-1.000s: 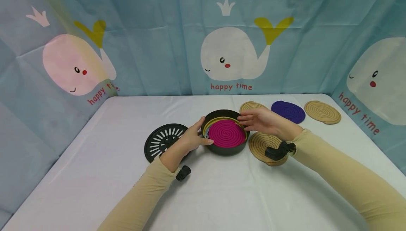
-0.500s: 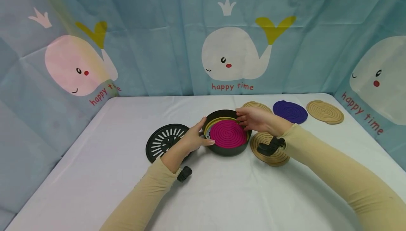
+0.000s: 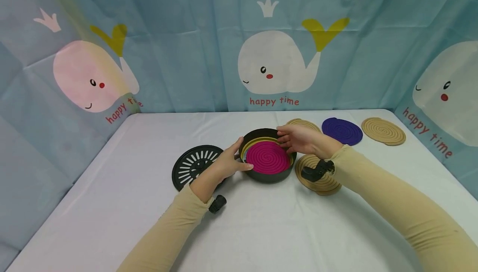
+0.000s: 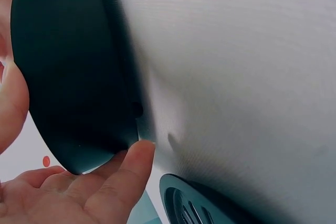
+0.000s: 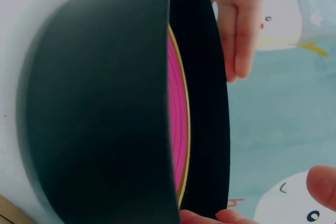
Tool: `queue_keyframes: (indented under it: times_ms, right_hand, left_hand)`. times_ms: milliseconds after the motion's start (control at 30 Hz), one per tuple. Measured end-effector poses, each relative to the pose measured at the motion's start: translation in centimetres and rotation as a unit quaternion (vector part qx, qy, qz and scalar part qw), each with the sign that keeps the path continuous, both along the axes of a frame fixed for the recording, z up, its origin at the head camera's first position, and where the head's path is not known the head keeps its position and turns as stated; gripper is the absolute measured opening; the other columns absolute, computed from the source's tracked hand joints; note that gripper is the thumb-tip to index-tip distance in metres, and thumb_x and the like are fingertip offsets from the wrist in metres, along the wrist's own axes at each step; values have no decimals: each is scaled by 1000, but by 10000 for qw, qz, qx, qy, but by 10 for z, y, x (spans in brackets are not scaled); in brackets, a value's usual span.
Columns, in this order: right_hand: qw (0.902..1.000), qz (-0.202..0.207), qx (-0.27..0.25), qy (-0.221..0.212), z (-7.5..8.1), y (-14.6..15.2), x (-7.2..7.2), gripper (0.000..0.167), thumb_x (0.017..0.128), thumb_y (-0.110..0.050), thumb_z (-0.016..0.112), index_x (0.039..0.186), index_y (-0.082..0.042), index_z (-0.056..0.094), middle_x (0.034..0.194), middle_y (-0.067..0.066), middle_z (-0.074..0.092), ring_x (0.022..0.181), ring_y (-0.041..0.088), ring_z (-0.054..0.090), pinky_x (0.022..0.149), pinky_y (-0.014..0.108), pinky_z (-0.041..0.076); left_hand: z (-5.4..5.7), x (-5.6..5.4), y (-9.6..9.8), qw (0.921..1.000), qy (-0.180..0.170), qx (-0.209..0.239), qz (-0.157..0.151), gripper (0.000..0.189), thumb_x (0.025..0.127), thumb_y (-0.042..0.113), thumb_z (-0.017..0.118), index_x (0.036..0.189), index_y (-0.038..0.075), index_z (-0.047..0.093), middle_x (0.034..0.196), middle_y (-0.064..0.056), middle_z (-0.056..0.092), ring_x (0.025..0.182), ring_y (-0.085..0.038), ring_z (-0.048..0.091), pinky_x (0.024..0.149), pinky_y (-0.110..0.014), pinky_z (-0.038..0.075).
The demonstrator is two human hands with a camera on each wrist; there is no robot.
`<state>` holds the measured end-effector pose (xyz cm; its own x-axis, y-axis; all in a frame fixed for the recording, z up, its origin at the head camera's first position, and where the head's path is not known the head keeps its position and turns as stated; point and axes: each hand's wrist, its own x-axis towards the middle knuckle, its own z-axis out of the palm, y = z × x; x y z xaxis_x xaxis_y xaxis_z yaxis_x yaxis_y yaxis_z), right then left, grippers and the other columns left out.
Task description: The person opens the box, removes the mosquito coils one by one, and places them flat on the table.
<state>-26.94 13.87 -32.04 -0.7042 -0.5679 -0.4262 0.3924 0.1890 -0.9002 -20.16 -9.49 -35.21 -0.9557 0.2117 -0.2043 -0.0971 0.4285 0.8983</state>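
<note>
A black round container point(image 3: 268, 178) stands mid-table, with a magenta coiled coaster point(image 3: 267, 157) inside. Yellow edging point(image 5: 185, 93) shows around that coaster. My left hand point(image 3: 228, 162) grips the container's left side, thumb at its front and fingers round the back left. In the left wrist view, the dark wall point(image 4: 68, 72) sits between thumb and fingers. My right hand point(image 3: 304, 140) is at the right rim, loosely bent fingers reaching just over it. In the right wrist view, its fingertips point(image 5: 202, 217) meet the rim while its thumb point(image 5: 323, 187) stands apart.
A black slotted disc point(image 3: 186, 166) lies left, partly behind my left forearm. Tan coiled coasters lie at the container's right point(image 3: 317, 185), behind my right hand point(image 3: 298, 121) and at far right point(image 3: 383, 131). A purple coaster point(image 3: 342, 131) lies between. A curtain point(image 3: 179, 69) backs the table.
My right hand has shifted left, bringing its fingers farther over the container's rim, and has stayed there since half a second ago. The left hand keeps its grip.
</note>
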Motion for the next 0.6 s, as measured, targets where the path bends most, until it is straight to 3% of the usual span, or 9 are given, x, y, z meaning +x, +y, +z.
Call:
queue_keyframes:
  times_ms: [333, 600]
  right_hand:
    - [9999, 49, 88, 15, 3, 1, 1, 64, 106, -27, 24, 150, 11, -3, 155, 34, -7, 143, 46, -7, 115, 58, 2]
    - [9996, 21, 103, 276, 8, 5, -2, 58, 106, -22, 26, 149, 13, 7, 155, 36, 2, 144, 45, 5, 115, 54, 14]
  left_hand:
    - [-1, -1, 1, 10000, -15, 12, 24, 94, 84, 3, 75, 157, 15, 17, 161, -8, 17, 141, -35, 30, 111, -50, 29]
    - [-2, 0, 0, 9999, 133, 31, -19, 94, 83, 2, 76, 157, 11, 18, 161, -10, 17, 141, -37, 29, 112, -51, 27]
